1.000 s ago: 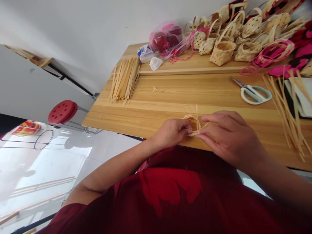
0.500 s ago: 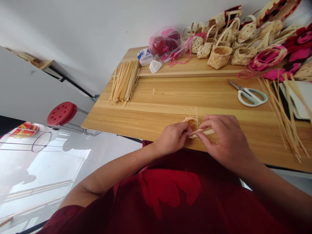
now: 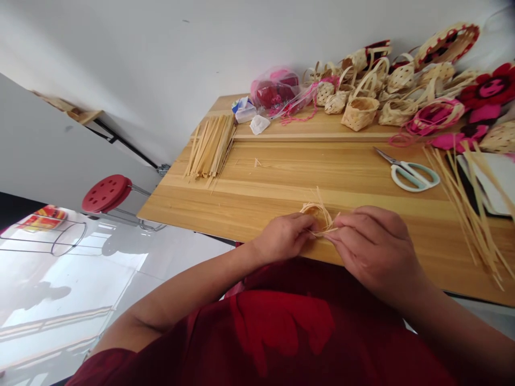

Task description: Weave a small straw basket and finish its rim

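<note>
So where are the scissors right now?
In the head view, the scissors lie on the wooden table beyond the right hand, just left of the loose straw strips and nearer than the row of small woven baskets.

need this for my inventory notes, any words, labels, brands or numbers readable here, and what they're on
No word, brand or number can be read.
White packet: blue print, too small and blurred to read.
Red and yellow package beyond the wire frame: too blurred to tell whether it carries any text.
</note>
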Demonstrator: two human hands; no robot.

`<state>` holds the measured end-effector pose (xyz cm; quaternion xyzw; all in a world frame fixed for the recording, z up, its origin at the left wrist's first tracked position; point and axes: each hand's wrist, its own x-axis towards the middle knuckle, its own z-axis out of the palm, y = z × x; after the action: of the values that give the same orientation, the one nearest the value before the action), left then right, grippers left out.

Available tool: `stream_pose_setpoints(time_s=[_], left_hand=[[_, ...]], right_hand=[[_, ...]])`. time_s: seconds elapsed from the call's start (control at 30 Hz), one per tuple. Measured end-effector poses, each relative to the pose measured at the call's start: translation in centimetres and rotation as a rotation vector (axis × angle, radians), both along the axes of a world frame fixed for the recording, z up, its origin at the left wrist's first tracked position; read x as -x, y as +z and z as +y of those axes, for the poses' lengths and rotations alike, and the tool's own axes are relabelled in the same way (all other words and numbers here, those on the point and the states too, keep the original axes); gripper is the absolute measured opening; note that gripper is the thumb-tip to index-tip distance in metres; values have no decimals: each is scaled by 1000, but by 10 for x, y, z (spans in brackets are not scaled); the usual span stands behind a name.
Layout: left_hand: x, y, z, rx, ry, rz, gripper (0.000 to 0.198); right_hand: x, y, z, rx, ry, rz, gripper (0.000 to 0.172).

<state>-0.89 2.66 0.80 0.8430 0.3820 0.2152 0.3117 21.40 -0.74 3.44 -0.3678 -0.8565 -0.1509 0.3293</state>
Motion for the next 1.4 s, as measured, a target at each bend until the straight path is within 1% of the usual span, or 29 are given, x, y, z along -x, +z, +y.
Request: stream_pose_setpoints(time_s=[0.1,0.17,0.27,0.4,0.53,0.63,0.73,0.83,0.9,0.93,1.0,1.07,1.1,1.17,1.23,1.3,1.4], left_hand=[[-4,4,-1,-51,42,139,15],[-7,4,0,-74,69,185,16],[-9,0,4,-91,80,141,17],[-8,-3,9,-71,93,52,16],[-3,5,12,23,77,-25,14],[-1,10,12,89,39,-60,14],[-1,9,9,105,50,-83,5],[-2,0,5,55,96,-105,8],[-2,-7,3,-10,117,-114,10],[-3,-10,2,-45,127,-112,10],[-2,-17,2,-110,140,-104,10],[-2,-21,2,-157,146,-95,11],[-2,-23,2,-171,145,-94,11],[-1,-25,1,-186,143,-100,13],[1,-26,-2,-195,135,-107,16],[2,-26,-5,-205,130,-124,18],[4,-28,-10,-210,148,-167,18]], right_hand=[[4,3,-7,-10,-19,-66,14],[6,4,-11,-42,-27,-103,16],[7,-1,-14,-64,9,-145,18],[0,-16,-11,-16,141,-167,17],[-9,-29,2,-53,201,-201,26],[-14,-35,11,-94,232,-226,26],[-16,-44,16,-74,255,-213,26],[-13,-52,13,36,266,-137,29],[-8,-55,7,183,250,-51,26],[-5,-56,3,279,221,9,22],[2,-55,-5,503,109,182,12],[9,-53,-9,711,-19,376,22],[11,-52,-10,776,-63,440,25],[15,-49,-10,809,-106,480,18],[18,-47,-8,762,-109,442,7],[20,-46,-7,707,-116,401,12],[23,-49,-7,657,-135,353,13]])
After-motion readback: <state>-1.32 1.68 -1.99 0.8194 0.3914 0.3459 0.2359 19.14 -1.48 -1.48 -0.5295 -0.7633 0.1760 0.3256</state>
